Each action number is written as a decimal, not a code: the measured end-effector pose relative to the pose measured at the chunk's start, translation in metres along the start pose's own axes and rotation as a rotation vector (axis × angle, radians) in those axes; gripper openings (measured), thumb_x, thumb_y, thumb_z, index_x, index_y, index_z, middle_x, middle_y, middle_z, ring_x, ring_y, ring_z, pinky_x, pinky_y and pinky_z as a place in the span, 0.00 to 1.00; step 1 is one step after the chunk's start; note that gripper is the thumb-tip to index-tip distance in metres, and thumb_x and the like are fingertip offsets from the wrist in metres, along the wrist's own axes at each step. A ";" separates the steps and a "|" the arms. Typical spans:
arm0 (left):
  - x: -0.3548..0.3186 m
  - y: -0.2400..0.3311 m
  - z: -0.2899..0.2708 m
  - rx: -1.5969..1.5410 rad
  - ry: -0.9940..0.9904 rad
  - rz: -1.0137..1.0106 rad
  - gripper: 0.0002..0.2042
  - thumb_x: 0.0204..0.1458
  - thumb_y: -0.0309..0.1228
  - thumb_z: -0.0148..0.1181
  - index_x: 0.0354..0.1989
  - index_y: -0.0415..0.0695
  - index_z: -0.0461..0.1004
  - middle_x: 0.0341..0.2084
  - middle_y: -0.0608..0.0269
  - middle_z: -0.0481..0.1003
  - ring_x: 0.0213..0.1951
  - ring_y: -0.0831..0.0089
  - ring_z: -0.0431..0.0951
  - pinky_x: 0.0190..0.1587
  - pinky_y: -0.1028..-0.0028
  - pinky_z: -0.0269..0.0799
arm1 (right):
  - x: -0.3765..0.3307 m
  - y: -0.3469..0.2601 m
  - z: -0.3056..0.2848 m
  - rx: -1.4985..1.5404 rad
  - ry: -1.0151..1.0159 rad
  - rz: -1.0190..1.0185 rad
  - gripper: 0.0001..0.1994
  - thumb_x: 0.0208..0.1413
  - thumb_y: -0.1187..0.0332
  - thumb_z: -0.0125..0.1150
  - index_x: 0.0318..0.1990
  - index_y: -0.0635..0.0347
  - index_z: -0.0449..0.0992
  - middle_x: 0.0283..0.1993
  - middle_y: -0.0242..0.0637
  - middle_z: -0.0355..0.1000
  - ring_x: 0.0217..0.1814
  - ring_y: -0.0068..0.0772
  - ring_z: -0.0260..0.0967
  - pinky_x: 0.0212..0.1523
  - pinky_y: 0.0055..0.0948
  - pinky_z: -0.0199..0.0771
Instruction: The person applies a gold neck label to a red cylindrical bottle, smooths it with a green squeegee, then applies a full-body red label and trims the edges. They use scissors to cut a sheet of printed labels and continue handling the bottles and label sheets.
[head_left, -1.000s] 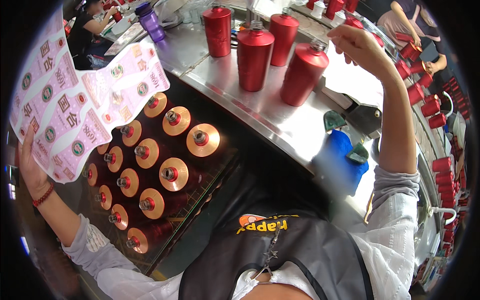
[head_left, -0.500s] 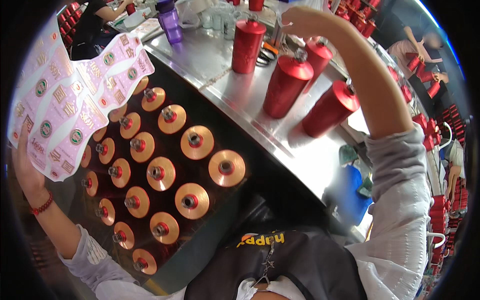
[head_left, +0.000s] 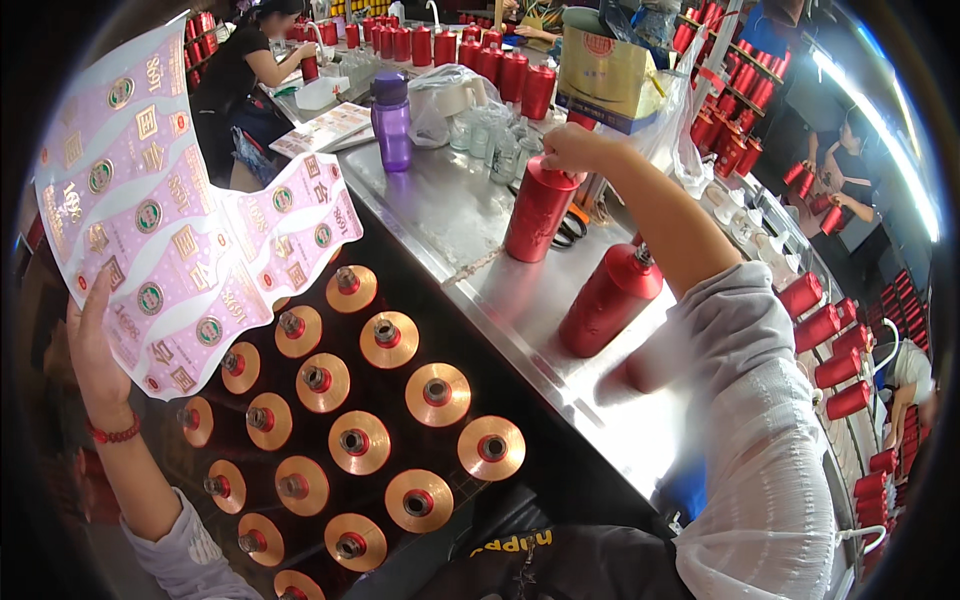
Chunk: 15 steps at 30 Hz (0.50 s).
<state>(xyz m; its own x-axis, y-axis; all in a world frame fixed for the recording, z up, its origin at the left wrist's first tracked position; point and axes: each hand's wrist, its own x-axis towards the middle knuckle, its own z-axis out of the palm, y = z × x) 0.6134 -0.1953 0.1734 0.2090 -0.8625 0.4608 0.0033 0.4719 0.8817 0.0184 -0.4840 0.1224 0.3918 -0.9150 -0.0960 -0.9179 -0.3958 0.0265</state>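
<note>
Several red bottles (head_left: 608,305) on the shiny metal table (head_left: 425,218), tube light (head_left: 876,128) beyond

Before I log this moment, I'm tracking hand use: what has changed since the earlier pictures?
The right hand has moved leftward over the metal table and now appears to grasp the top of a red bottle beside the scissors. The left hand still holds the pink printed sheet; that bottle still stands upright.

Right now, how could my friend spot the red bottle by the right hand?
Find the shiny metal table, then the right hand above it. The red bottle is directly beneath, its neck hidden by that hand, whereas the nearer red bottle shows its neck.
</note>
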 end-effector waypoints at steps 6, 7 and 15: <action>0.000 0.000 -0.004 -0.040 -0.016 0.029 0.21 0.63 0.31 0.53 0.62 0.34 0.65 0.57 0.57 0.71 0.57 0.70 0.72 0.59 0.70 0.66 | 0.033 -0.064 -0.027 -0.053 0.079 -0.037 0.14 0.53 0.66 0.58 0.27 0.72 0.80 0.23 0.48 0.77 0.27 0.42 0.80 0.30 0.36 0.82; -0.002 0.002 -0.005 -0.041 -0.025 0.040 0.21 0.63 0.31 0.53 0.62 0.34 0.65 0.57 0.57 0.71 0.57 0.70 0.72 0.59 0.70 0.66 | 0.041 -0.084 -0.032 -0.125 0.109 -0.082 0.14 0.52 0.66 0.58 0.28 0.72 0.81 0.25 0.50 0.77 0.30 0.46 0.80 0.33 0.38 0.82; -0.004 -0.005 -0.013 0.111 -0.035 0.125 0.20 0.63 0.30 0.52 0.61 0.33 0.65 0.56 0.57 0.71 0.56 0.71 0.72 0.59 0.70 0.66 | 0.099 -0.126 -0.006 -0.088 0.237 -0.178 0.18 0.53 0.56 0.64 0.42 0.63 0.82 0.44 0.50 0.79 0.49 0.51 0.77 0.49 0.41 0.77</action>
<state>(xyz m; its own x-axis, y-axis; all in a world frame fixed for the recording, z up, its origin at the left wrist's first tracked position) 0.6249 -0.1924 0.1659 0.1672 -0.8050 0.5692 -0.1286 0.5546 0.8221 0.1735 -0.5255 0.1154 0.5592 -0.8192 0.1273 -0.8286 -0.5474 0.1174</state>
